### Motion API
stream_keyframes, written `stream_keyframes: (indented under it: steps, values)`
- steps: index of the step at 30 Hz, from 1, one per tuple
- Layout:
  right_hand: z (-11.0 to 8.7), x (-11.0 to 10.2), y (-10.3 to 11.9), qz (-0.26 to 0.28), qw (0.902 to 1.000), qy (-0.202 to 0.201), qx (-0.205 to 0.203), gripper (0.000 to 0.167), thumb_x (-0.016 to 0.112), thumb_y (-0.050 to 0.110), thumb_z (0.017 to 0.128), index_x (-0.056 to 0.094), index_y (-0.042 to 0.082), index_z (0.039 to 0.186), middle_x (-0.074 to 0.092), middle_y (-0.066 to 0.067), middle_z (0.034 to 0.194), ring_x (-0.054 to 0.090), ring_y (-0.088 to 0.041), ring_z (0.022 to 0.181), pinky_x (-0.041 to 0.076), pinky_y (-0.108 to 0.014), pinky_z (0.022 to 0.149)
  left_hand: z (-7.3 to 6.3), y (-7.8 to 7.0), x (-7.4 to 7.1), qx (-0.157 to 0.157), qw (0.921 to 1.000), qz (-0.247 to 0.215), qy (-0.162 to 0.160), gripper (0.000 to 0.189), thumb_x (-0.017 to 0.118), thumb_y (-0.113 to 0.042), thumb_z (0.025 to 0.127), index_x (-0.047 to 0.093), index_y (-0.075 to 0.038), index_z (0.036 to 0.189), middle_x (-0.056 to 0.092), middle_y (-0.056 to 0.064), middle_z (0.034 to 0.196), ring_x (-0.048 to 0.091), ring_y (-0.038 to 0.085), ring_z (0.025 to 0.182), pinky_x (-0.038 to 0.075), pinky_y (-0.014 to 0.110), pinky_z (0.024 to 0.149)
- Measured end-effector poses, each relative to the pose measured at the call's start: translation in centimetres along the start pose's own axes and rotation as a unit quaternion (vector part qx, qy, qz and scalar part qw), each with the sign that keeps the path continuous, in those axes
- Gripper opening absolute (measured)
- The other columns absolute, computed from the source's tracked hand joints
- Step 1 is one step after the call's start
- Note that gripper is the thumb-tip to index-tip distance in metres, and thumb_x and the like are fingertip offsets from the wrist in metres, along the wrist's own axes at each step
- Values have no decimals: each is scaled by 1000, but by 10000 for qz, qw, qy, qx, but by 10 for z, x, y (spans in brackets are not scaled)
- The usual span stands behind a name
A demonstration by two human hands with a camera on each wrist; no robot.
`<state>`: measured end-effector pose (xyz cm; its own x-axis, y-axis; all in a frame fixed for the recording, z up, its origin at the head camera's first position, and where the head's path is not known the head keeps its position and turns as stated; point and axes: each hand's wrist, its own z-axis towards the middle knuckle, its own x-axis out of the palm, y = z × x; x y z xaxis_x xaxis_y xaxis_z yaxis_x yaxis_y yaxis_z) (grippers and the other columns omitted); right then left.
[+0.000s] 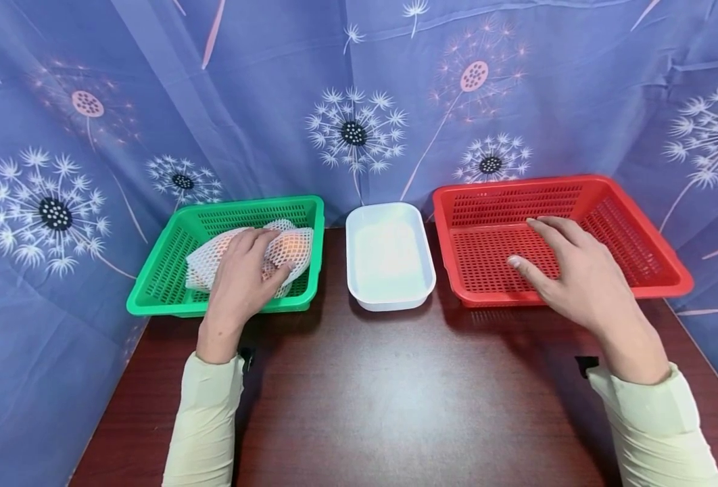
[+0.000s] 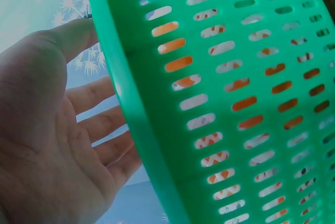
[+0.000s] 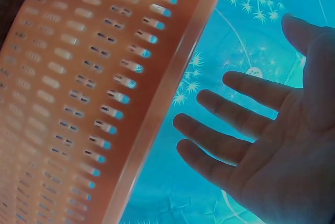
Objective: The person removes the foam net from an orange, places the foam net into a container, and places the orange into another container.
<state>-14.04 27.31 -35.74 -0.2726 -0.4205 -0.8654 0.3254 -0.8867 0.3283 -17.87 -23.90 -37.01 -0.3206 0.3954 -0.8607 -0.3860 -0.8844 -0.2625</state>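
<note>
In the head view my left hand (image 1: 241, 274) is over the green basket (image 1: 142, 292), its fingers at the orange round things in white foam netting (image 1: 291, 249) that lie inside. From the left wrist view, the fingers reach loosely past the basket's rim, and orange and white show through the wall slots; the fingertips are hidden there. My right hand (image 1: 581, 281) hovers over the red basket (image 1: 651, 281) with fingers spread and nothing in them. Seen from the right wrist, its thumb and fingers stand apart from one another beyond the basket's rim (image 3: 157, 130).
Between the two baskets stands a white rectangular tray (image 1: 391, 302). All three containers sit toward the back of a dark brown table (image 1: 395, 406). Right behind them hangs a blue curtain (image 1: 261, 101) with a dandelion print.
</note>
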Motion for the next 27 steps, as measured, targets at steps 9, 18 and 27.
stream_keyframes:
  steps: [9, 18, 27]
  values:
    - [0, 1, 12, 35, 9997, -135, -219, 72, 77, 41, 96, 54, 4, 152, 54, -25, 148, 53, -51, 131, 39, -70, 103, 1, -3, 3, -192, 9992, -227, 272, 65, 82, -30, 94, 58, -3, 148, 54, 21, 151, 48, 41, 141, 39, 59, 116]
    - [0, 3, 19, 178, 9987, -188, -439, 74, 82, 39, 91, 56, 3, 150, 56, -23, 146, 54, -49, 130, 40, -67, 105, 3, -3, 9, -197, 9991, -154, 337, 67, 84, -28, 92, 58, -2, 148, 53, 22, 152, 49, 42, 140, 39, 59, 117]
    - [-2, 2, 29, 265, 9968, -267, -712, 75, 85, 37, 89, 57, 3, 150, 57, -21, 145, 56, -46, 129, 42, -65, 105, 7, 0, 14, -203, 9988, -153, 429, 69, 86, -29, 91, 57, -3, 148, 51, 23, 153, 49, 43, 140, 38, 60, 116]
